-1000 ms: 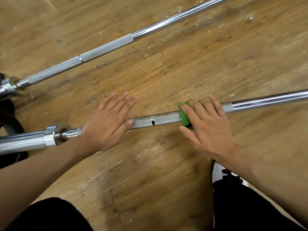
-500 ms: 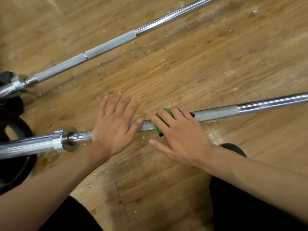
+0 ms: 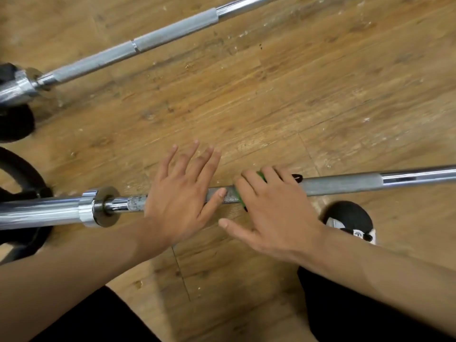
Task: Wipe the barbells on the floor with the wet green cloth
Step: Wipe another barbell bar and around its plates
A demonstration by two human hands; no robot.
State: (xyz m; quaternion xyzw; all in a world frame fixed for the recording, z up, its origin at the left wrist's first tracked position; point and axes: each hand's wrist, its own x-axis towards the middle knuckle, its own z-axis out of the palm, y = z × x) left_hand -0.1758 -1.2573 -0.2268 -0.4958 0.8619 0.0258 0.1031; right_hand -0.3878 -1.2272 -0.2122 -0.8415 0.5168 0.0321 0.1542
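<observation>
left hand (image 3: pixel 180 203) flat on barbell (image 3: pixel 345 185) | right hand (image 3: pixel 276 213) presses green cloth (image 3: pixel 261 175)

To the right of the right hand (image 3: pixel 274 208) the near barbell (image 3: pixel 345 185) runs bare to the frame's edge, knurl and then smooth chrome. Between that hand and the left hand (image 3: pixel 180 198) only a short bit of shaft shows, and the left thumb lies across it. Left of the left hand a brief stretch ends at the collar (image 3: pixel 98 208) and thick sleeve, with a black weight plate (image 3: pixel 27 166) beyond. Past the fingertips, open wooden floor (image 3: pixel 271 95) spreads up to the far barbell (image 3: pixel 172 30). A shoe (image 3: pixel 348 215) sits near the shaft, beside the right forearm
</observation>
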